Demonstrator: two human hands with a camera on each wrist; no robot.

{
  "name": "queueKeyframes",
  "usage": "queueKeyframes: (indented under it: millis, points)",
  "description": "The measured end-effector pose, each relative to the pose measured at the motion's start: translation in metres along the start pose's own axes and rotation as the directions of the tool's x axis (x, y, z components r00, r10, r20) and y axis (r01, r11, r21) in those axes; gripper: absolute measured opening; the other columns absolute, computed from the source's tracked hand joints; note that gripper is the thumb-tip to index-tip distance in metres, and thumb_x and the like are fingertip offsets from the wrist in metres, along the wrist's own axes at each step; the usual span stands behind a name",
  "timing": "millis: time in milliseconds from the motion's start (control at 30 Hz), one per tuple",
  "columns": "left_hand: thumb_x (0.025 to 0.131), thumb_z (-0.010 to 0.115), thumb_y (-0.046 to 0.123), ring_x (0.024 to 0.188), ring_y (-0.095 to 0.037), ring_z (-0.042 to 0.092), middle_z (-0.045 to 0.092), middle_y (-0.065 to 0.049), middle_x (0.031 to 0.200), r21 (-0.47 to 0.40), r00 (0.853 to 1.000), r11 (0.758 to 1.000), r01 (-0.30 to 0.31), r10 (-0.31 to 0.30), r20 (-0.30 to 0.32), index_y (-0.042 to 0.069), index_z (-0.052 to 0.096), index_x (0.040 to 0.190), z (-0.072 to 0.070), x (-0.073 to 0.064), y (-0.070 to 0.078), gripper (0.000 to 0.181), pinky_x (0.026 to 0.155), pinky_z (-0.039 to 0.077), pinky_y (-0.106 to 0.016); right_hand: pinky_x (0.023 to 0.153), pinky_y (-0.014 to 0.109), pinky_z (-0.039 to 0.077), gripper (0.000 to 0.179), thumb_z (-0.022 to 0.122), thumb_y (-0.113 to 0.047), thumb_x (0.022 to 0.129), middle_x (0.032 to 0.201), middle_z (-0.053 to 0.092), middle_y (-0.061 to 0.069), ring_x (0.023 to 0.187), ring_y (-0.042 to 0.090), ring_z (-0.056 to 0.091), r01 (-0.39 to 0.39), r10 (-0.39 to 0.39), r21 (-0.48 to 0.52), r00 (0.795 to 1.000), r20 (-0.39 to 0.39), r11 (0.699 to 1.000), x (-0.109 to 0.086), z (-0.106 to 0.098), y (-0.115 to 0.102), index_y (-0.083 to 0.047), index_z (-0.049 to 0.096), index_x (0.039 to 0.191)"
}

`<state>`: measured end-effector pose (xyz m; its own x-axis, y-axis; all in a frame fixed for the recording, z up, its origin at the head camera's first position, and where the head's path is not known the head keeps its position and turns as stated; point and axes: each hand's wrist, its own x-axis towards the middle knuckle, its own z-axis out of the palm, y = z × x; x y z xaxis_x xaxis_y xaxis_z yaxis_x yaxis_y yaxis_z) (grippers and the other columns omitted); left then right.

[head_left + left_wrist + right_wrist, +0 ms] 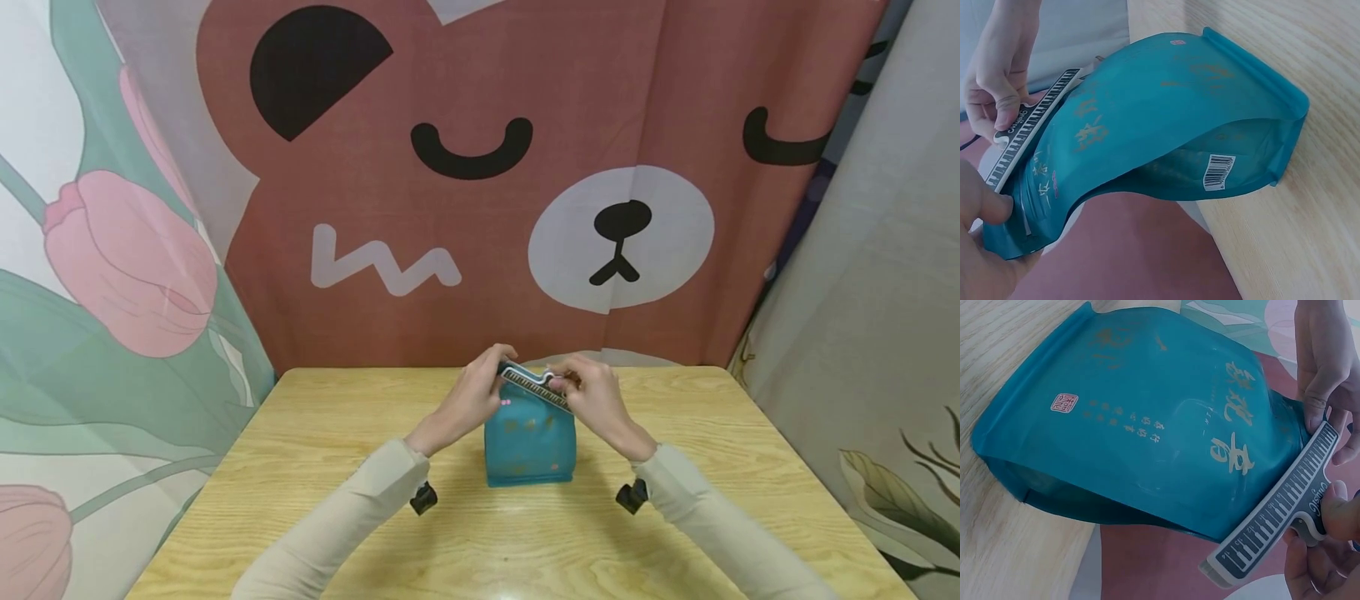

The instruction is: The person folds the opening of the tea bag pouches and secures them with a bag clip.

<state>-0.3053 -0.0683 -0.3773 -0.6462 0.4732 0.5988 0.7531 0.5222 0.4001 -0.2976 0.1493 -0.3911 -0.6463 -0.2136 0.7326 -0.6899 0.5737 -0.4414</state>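
A teal stand-up pouch (pixel 529 450) with gold writing stands on the table, its top bent over. Across its top lies a bag clip (pixel 1279 506) with a piano-key pattern, slanted down to the right in the head view. My left hand (pixel 467 398) pinches the pouch's top corner beside the clip's upper end; the left wrist view shows thumb (pixel 991 203) and fingers on either side of the film. With thumb and fingers, my right hand (pixel 600 402) grips the clip's handle. A barcode (pixel 1219 172) shows on the pouch's side fold.
The light wood table (pixel 337 433) extends around the pouch on all sides. Behind it hangs a curtain (pixel 480 217) printed with a bear, and printed cloths hang at left and right. Small black cameras (pixel 423 498) are worn at both wrists.
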Motion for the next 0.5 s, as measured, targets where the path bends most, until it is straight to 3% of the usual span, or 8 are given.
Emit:
queueKeyframes:
  millis: [300, 500]
  points:
    - [0.094, 0.065, -0.003, 0.102, -0.016, 0.061, 0.062, -0.006, 0.117, 0.006, 0.999, 0.999, 0.04, -0.04, 0.029, 0.004, 0.057, 0.127, -0.0087, -0.0052, 0.0014, 0.035, 0.086, 0.053, -0.03, 0.054, 0.026, 0.052, 0.012, 0.077, -0.002, 0.084, 0.088, 0.07, 0.004, 0.066, 0.012, 0.064, -0.009, 0.009, 0.012, 0.999, 0.044, 1.0, -0.0026, -0.004, 0.0001, -0.005, 0.075, 0.096]
    - [0.095, 0.068, 0.023, 0.088, -0.01, 0.06, 0.062, -0.001, 0.11, 0.007, 0.997, 0.999, 0.054, -0.054, 0.048, 0.008, 0.062, 0.126, -0.0096, -0.0071, 0.0007, 0.035, 0.075, 0.052, -0.025, 0.058, 0.027, 0.054, 0.013, 0.076, -0.004, 0.085, 0.09, 0.069, 0.003, 0.069, 0.012, 0.064, -0.005, 0.005, 0.009, 0.999, 0.052, 1.0, -0.0047, -0.0058, 0.0001, -0.006, 0.074, 0.098]
